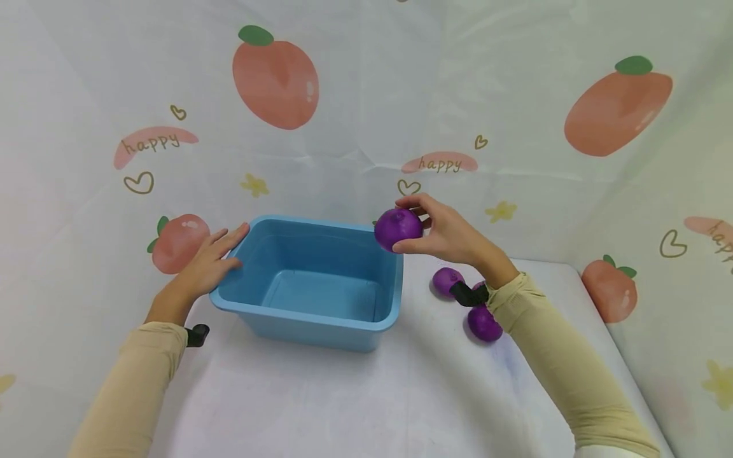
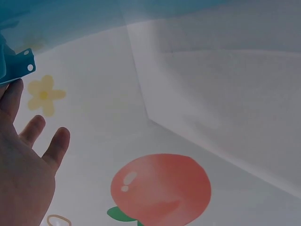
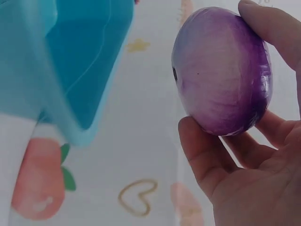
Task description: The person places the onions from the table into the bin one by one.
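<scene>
In the head view my right hand (image 1: 443, 232) grips a purple onion (image 1: 396, 229) between thumb and fingers, above the right rim of a blue plastic basin (image 1: 317, 324). Seen from the right wrist, the onion (image 3: 221, 70) is pale on one side and glossy purple on the other, apart from the basin (image 3: 89, 132). My left hand (image 1: 209, 264) rests at the basin's left rim with its fingers spread. In the left wrist view, a fingertip of the left hand (image 2: 26, 155) touches the blue rim, and the other visible fingers are extended.
More purple onions lie on the white table right of the basin, one (image 1: 446, 282) farther back and another (image 1: 485, 324) nearer, partly behind the right wrist's black strap (image 1: 468, 294). A white cloth (image 1: 355, 140) with printed fruit hangs behind and at the sides.
</scene>
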`<state>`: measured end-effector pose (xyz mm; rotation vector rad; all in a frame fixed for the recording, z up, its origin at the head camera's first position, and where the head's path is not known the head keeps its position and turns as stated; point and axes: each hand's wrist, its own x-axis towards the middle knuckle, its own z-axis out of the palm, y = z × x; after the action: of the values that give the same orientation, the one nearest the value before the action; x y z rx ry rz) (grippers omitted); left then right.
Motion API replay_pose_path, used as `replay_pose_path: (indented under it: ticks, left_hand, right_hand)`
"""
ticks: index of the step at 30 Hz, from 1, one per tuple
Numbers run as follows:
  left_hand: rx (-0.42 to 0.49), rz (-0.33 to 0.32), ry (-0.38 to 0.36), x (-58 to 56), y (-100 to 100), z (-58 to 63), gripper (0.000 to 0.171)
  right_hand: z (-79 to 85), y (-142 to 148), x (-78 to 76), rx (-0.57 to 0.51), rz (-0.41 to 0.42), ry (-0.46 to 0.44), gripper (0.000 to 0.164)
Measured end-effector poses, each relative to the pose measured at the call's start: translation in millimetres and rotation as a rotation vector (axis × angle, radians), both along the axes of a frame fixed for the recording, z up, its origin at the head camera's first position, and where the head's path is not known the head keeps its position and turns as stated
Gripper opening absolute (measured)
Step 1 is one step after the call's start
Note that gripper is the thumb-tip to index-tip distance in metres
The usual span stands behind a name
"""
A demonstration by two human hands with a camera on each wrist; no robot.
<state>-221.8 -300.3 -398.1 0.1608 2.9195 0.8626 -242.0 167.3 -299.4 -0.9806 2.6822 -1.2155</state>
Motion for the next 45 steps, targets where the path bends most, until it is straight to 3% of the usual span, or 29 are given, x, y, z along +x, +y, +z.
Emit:
replay_pose_path:
  ticks: [7, 19, 24, 29, 37, 45]
  left_hand:
    - [-0.004, 0.002, 0.006, 0.2, 0, -0.6, 0.075]
    - [0.021, 0.007, 0.023, -1.2, -3, -3.7, 0.075]
    - [0.027, 0.002, 0.022, -1.8, -3, -5.0, 0.076]
    - [0.032, 0.002, 0.022, -1.8, -3, -4.9, 0.076]
    - [0.006, 0.012, 0.023, 0.6, -4, -3.9, 0.074]
    - [0.044, 0.006, 0.028, 2.3, -3, -7.6, 0.073]
  right_hand:
    - [4.5, -41, -20.4, -0.028, 0.103, -0.045, 0.07]
    - [-28.8, -115, -51.1, -0.059, 0.188, -0.056, 0.074]
    - [-48.1, -148, -55.2, -0.091, 0.241, -0.063, 0.071]
    - [-62.9, -173, -57.3, -0.052, 0.257, -0.054, 0.072]
    - [-76.8, -205, -60.2, -0.035, 0.246, -0.147, 0.071]
    - [-92.8, -215, -63.9, 0.12, 0.291, -0.257, 0.072]
